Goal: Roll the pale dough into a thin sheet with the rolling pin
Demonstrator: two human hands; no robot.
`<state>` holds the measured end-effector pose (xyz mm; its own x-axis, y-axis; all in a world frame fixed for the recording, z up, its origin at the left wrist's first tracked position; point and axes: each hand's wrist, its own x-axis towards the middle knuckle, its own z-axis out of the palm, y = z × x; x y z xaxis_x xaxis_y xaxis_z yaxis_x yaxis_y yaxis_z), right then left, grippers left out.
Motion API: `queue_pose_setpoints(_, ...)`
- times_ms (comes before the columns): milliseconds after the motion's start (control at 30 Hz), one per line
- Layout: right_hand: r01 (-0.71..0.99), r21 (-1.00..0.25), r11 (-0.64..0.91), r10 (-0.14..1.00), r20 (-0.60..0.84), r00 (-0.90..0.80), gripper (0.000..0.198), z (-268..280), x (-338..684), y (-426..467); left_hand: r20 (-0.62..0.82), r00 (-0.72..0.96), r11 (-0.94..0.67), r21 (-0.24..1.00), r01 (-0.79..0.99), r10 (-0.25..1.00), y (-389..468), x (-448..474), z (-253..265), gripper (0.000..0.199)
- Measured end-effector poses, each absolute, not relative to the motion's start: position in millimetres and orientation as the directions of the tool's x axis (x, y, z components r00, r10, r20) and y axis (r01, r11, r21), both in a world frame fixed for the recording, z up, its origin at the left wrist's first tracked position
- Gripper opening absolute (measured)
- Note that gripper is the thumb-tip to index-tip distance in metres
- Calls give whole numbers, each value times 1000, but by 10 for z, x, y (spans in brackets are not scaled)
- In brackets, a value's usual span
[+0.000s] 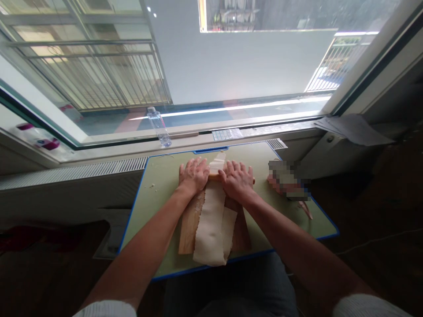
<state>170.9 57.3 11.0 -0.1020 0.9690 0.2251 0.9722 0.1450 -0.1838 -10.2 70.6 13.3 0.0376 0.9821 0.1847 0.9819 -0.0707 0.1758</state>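
**Rolling pin (pixel 215 177) across a long dough strip (pixel 211 224)**

Head view: the left hand (pixel 194 175) and right hand (pixel 238 179) lie slightly apart, palms down, fingers extended over the rolling pin. Beneath it, the dough strip runs along a wooden board (pixel 188 231) on the tabletop (pixel 158 185), overhanging its near edge. A clear plastic bottle (pixel 160 130) stands by the window (pixel 251 66); its contents are unclear.

Cream dough sheet (pixel 211 229), blue-edged green table (pixel 155 176)
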Motion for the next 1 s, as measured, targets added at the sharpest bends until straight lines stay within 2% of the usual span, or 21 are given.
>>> queue_pose_setpoints(400, 933, -190, 306, 947, 166, -276, 65, 121, 1843, -328, 210, 152, -187, 157, 970, 966, -400, -263, 146, 62)
queue_pose_setpoints(700, 946, -186, 265, 958, 161, -237, 69, 39, 1788, 90, 224, 89, -134, 191, 972, 970, 35, -173, 35, 56)
queue_pose_setpoints(1000, 953, -165, 254, 962, 144, -231, 69, 88, 1776, 381, 154, 58, -90, 211, 973, 986, 343, -161, 111, 55)
